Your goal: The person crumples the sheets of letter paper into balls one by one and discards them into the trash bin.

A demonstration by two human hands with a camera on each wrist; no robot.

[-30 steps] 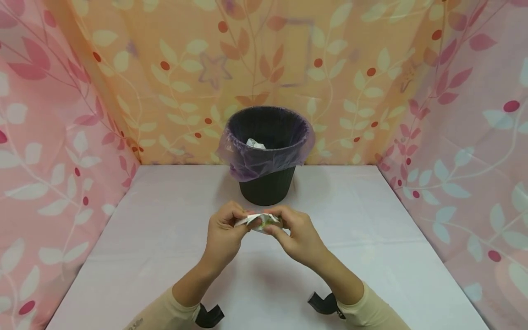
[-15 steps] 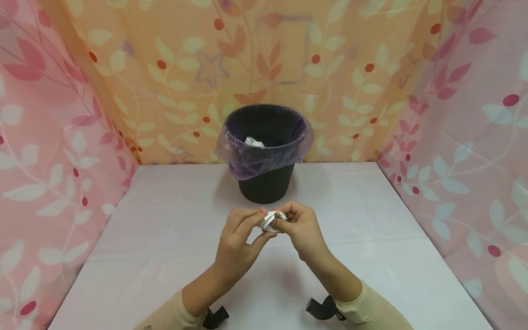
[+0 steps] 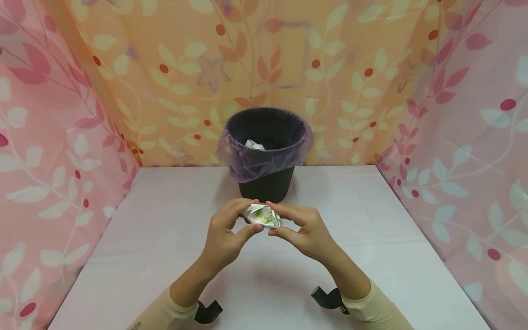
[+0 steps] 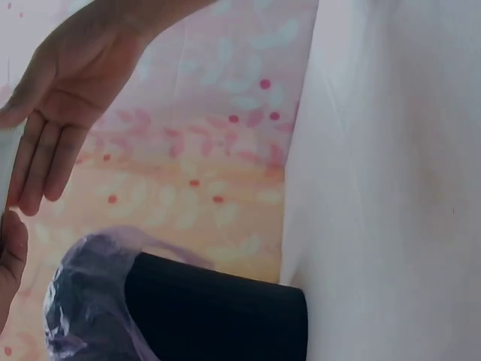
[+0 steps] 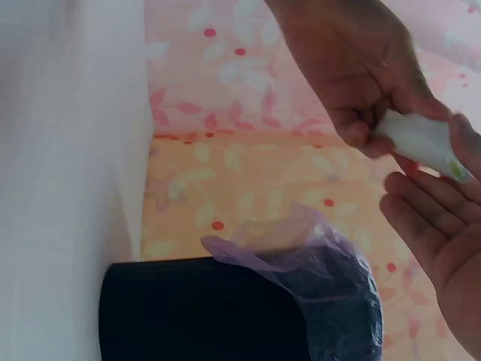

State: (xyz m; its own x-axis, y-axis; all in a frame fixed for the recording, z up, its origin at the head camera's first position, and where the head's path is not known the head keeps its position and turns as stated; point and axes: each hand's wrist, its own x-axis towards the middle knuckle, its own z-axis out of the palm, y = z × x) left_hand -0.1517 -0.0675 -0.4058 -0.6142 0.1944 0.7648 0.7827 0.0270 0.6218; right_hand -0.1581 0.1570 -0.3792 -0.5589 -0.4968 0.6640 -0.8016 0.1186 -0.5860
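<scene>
In the head view, a folded, crumpled piece of white paper (image 3: 264, 216) with green and reddish print is held up in front of the bin. My left hand (image 3: 226, 236) pinches its left side between thumb and fingers. On the other side my right hand (image 3: 307, 231) grips it the same way, index finger along the top and thumb below. The right wrist view shows the paper (image 5: 422, 141) as a small, thick wad between both hands. Only a sliver of the paper (image 4: 9, 162) enters the left wrist view, where my right hand's (image 4: 86, 83) other fingers stretch out straight.
A black bin (image 3: 266, 185) with a purple bag (image 3: 264, 165) folded over its rim stands behind the hands on the white tabletop (image 3: 165, 211). Crumpled white paper (image 3: 254, 145) lies inside. Patterned cloth walls (image 3: 177, 91) enclose the table on three sides.
The paper was squeezed and turned between the fingers, shifting right and then back left. Its printed face now shows. My left hand moved right and back; both hands kept hold.
</scene>
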